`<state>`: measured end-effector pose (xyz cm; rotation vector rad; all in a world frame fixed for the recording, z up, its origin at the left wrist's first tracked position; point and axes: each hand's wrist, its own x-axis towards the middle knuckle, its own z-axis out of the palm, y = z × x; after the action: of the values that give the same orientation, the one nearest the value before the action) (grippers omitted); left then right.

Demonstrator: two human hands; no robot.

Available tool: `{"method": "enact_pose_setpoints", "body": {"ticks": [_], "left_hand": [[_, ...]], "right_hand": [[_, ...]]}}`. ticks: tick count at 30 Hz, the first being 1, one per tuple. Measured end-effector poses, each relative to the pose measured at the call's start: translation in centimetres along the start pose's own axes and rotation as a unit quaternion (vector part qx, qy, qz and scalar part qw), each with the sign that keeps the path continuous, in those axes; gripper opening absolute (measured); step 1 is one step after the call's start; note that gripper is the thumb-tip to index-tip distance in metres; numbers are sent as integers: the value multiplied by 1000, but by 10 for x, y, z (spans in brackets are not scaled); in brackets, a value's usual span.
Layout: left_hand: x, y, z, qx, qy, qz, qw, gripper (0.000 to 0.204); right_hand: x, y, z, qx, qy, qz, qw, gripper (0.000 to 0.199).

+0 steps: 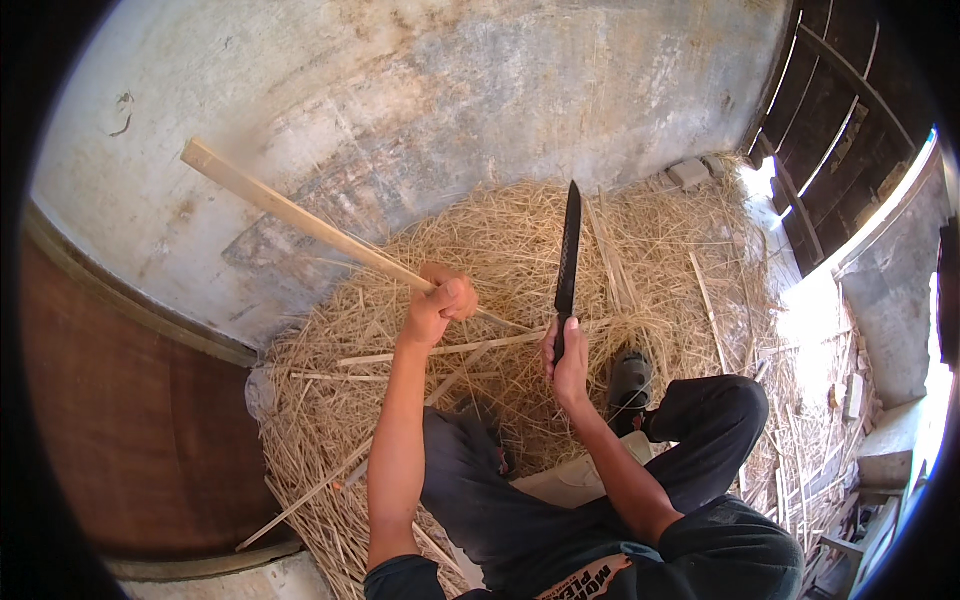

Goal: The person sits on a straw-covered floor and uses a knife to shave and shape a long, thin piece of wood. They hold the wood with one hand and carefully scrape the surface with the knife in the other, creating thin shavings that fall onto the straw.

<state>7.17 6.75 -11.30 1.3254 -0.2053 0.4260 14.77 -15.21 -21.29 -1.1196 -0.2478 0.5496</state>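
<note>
— What did the left hand (440, 300) have hold of?

— A long, pale wooden strip (300, 220). The fingers were closed around it in a fist near its lower end, and the strip rose from the hand up and to the person's left, across the grey concrete wall (400, 90) behind. Its far end was slightly blurred.

— And the right hand (567, 360)?

— It gripped the handle of a long, dark knife (568, 250), fingers wrapped tight. The blade stood almost upright, its tip pointing away from the person over the pile of straw (500, 240). Knife and strip were apart — the blade stood just to the right of the left fist, not touching the wood.

— Where was the person?

— Seated low, knees bent in dark trousers (700, 430), with one shoe (628, 385) planted in the straw just right of the knife hand. The straw covered the floor ahead, and thin wooden splints (440, 350) lay scattered across it, one running crosswise just under both hands.

— Anything else around?

— A brown curved panel (130, 420) at the left, dark wooden slats (830, 110) at the upper right — and bright sunlight falling on rubble along the right edge.
</note>
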Motion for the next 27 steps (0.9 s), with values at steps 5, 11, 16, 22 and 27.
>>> {"method": "enact_pose_setpoints", "body": {"ticks": [5, 11, 16, 22, 27], "left_hand": [[7, -5, 2, -6, -9, 1, 1000, 63], [2, 0, 4, 15, -10, -25, 1000, 58], [1, 2, 8, 19, -1, -30, 999, 54], [10, -1, 10, 21, 12, -16, 1000, 51], [7, 6, 16, 46, 82, 2, 996, 48]], "right_hand": [[-5, 88, -37, -249, 9, -145, 958, 56], [-3, 77, -32, -312, -66, 44, 947, 60], [-8, 14, -1, -207, 5, -115, 972, 52], [-8, 144, -50, -428, -42, -59, 901, 53], [-31, 197, -98, -356, -23, 173, 918, 52]]}}
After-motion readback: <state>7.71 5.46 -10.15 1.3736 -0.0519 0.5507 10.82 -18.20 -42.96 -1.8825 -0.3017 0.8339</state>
